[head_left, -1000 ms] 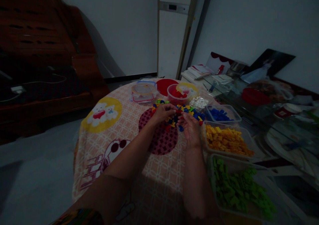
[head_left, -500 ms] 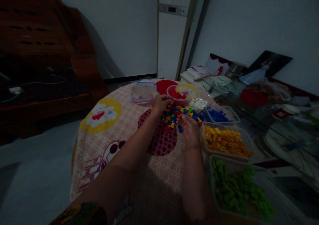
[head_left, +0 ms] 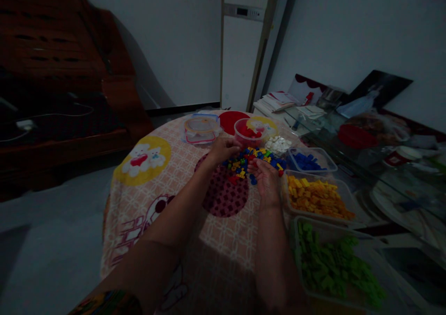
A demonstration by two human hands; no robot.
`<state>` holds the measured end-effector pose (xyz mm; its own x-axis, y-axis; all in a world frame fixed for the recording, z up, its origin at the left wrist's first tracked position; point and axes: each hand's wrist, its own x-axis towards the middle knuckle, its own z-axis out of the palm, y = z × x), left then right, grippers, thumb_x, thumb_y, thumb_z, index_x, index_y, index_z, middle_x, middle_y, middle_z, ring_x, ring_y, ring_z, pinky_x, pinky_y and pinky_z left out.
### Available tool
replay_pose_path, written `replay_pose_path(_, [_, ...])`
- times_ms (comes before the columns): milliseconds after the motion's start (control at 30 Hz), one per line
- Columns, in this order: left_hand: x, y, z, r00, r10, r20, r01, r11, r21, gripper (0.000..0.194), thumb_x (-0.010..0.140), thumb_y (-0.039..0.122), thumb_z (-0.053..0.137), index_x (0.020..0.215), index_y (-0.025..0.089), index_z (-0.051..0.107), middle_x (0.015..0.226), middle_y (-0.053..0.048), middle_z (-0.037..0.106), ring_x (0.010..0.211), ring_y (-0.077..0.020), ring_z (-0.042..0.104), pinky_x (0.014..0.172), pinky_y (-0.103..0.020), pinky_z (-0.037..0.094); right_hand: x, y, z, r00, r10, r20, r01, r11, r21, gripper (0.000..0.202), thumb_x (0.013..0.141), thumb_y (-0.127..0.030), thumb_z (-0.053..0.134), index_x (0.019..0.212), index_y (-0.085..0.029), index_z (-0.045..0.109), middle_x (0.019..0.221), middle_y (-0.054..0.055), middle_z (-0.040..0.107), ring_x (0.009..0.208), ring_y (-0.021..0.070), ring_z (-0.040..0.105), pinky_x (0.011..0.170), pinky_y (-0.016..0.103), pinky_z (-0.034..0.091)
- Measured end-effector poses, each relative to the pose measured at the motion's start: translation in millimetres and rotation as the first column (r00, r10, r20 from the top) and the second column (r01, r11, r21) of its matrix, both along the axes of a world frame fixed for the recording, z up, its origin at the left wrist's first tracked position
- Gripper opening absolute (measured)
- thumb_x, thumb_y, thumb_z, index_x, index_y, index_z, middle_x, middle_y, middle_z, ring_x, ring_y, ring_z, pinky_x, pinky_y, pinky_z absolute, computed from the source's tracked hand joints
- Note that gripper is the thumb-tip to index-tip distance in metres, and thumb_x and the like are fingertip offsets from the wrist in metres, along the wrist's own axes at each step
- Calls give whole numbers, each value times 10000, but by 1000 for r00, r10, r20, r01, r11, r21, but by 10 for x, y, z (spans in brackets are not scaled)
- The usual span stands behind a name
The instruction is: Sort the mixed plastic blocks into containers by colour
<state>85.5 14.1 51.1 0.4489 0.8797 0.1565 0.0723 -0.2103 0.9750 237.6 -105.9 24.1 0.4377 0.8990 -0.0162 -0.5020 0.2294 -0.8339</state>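
A pile of mixed toy building blocks (head_left: 240, 170), in blue, yellow, red and green, lies on the cloth-covered table. My left hand (head_left: 223, 149) hovers at the pile's left edge, fingers slightly apart, with nothing visible in them. At the near right side of the pile, my right hand (head_left: 267, 176) is closed, palm turned up, with a small red block (head_left: 255, 163) at its fingertips. Just beyond the pile stands a clear round bowl (head_left: 240, 136) with red blocks inside. White blocks (head_left: 278, 144) lie to the right of that bowl.
Along the right stand clear tubs of blue blocks (head_left: 306, 161), yellow blocks (head_left: 313, 198) and green blocks (head_left: 334, 264). Lidded clear containers (head_left: 201, 128) and a red round lid (head_left: 232, 122) sit at the back. A cluttered glass table (head_left: 358, 166) adjoins on the right.
My left hand has drawn back from the bowl of red blocks, down and slightly left toward the pile. My right hand has hardly moved.
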Motion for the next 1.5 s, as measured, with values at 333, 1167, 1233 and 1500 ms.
replay_pose_path(333, [-168,-400,184,603,-30,-797,322,923,209,100,722,227,717,747,192,807,677,-27,732,653,-164,633,612,-241,412,8,-4,1,1000,1,7,-1,1000,-13,142,742,-274,778,811,-159,730,759,43,752,629,144,700,615,267,595])
replay_pose_path(1167, [-91,-416,8,555,-64,-829,368,913,176,76,645,147,718,673,203,760,693,-66,711,723,-231,661,688,-281,449,7,-24,10,1000,17,19,-16,999,-46,201,719,-323,803,821,-167,730,738,34,748,604,143,681,592,270,583])
replay_pose_path(1233, [-117,-389,3,623,-96,-776,362,915,177,56,651,157,708,668,199,742,698,-50,706,715,-209,652,690,-268,451,7,-29,11,999,17,27,-16,998,-54,203,714,-327,803,820,-170,731,729,28,746,581,133,667,574,261,573])
replay_pose_path(1500, [-131,-337,10,951,-270,-151,277,961,25,186,723,280,686,843,138,693,698,-10,674,610,-121,588,593,-222,455,-6,-48,35,991,62,123,-52,996,-77,232,697,-366,793,814,-175,732,714,25,732,509,120,621,482,243,508])
